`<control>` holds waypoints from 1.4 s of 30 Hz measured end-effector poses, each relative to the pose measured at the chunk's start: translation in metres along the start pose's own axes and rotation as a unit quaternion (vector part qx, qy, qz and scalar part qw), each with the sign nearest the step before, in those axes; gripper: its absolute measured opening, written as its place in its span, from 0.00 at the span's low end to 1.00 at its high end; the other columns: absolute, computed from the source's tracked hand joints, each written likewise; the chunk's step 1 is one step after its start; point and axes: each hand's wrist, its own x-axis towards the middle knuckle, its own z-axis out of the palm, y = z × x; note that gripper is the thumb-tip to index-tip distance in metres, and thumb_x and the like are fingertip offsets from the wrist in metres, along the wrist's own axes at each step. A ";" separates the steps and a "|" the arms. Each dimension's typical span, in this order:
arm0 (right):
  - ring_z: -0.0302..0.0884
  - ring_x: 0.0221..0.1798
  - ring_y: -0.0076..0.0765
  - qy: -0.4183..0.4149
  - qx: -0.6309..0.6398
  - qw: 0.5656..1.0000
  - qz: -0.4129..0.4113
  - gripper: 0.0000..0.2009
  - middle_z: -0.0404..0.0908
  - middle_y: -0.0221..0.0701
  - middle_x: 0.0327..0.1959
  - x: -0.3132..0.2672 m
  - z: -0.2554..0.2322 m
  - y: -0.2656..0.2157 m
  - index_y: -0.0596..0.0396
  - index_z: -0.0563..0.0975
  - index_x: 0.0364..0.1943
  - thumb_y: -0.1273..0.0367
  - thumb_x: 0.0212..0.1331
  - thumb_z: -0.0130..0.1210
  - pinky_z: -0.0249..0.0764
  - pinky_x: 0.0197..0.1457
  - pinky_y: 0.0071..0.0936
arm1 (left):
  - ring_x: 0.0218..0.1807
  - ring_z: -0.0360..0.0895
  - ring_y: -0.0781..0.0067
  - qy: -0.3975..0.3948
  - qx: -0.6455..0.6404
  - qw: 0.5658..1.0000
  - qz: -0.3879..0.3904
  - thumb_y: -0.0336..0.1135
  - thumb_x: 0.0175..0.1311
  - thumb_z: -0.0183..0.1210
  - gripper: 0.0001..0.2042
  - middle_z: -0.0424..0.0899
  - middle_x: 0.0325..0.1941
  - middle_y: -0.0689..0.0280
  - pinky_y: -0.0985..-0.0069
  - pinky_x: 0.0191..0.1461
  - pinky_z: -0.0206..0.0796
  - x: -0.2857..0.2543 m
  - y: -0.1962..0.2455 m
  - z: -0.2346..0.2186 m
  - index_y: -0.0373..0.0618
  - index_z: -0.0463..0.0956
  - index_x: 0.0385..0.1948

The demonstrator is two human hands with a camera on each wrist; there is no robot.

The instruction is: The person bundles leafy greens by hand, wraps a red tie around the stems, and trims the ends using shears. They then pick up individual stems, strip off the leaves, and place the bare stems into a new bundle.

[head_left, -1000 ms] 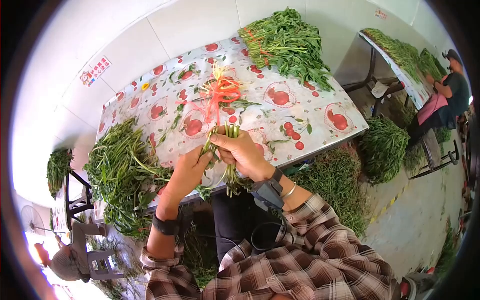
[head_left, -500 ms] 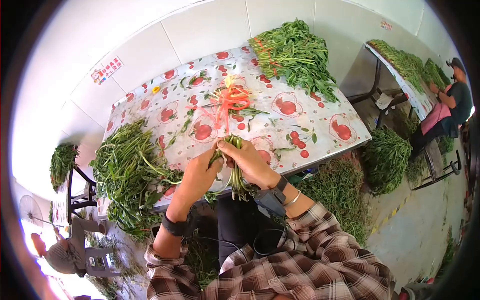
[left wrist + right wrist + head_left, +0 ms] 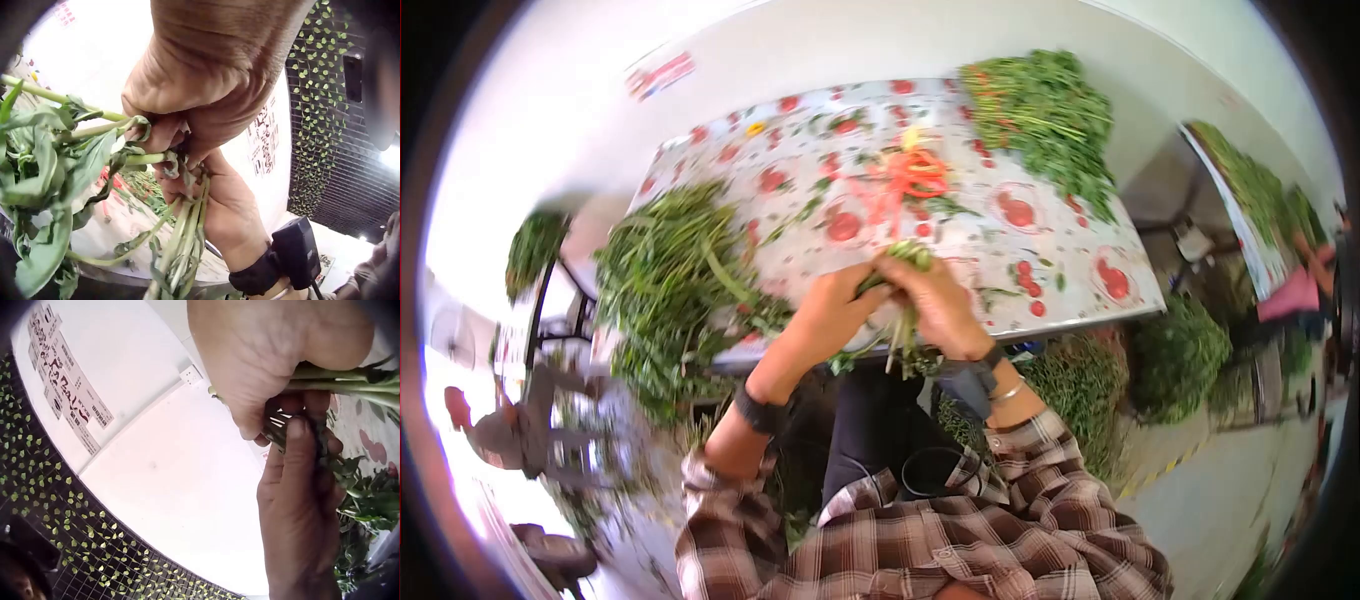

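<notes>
Over the table's near edge, my right hand (image 3: 945, 310) grips a bunch of green vegetable stems (image 3: 903, 335), whose cut ends show above the fist and whose lower part hangs below it. My left hand (image 3: 835, 305) meets it, fingers curled round leafy green stems (image 3: 94, 131) that spread out to the left in the left wrist view. Seen from the right wrist, the left thumb (image 3: 299, 434) presses on dark green leaves close under the right hand's fingers. Palms and knuckles hide most of the stems between the hands.
A leafy pile (image 3: 665, 270) lies on the table (image 3: 990, 260) at left. Orange-red ties (image 3: 915, 175) lie in the middle, and a tied bundle (image 3: 1045, 120) at the back right. More greens (image 3: 1080, 390) are heaped on the floor. Other people sit at both sides.
The head view has swung left, so the table appears farther right. My hands have come closer together at the top of the bunch, which the right hand keeps holding.
</notes>
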 end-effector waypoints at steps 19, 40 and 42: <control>0.46 0.17 0.18 0.027 0.333 0.943 0.019 0.15 0.50 0.18 0.13 0.016 -0.047 0.020 0.46 0.63 0.22 0.58 0.66 0.43 0.54 0.24 0.19 | 0.49 0.68 0.63 0.004 0.266 0.959 0.100 0.37 0.51 0.58 0.11 0.74 0.37 0.64 0.61 0.60 0.48 -0.025 -0.036 0.004 0.46 0.75 0.36; 0.45 0.15 0.16 0.030 0.313 0.949 0.003 0.15 0.50 0.17 0.12 0.009 -0.065 0.021 0.47 0.64 0.22 0.58 0.66 0.44 0.49 0.19 0.18 | 0.44 0.77 0.55 0.194 0.326 0.880 -0.287 0.45 0.49 0.57 0.17 0.80 0.37 0.53 0.64 0.47 0.66 -0.002 -0.143 -0.145 0.39 0.76 0.32; 0.46 0.15 0.16 0.038 0.299 0.954 -0.010 0.15 0.50 0.17 0.12 0.008 -0.065 0.020 0.47 0.64 0.22 0.59 0.66 0.43 0.49 0.19 0.18 | 0.32 0.77 0.63 0.214 0.379 0.862 -0.259 0.44 0.47 0.60 0.16 0.80 0.30 0.58 0.68 0.38 0.67 0.000 -0.168 -0.146 0.39 0.75 0.28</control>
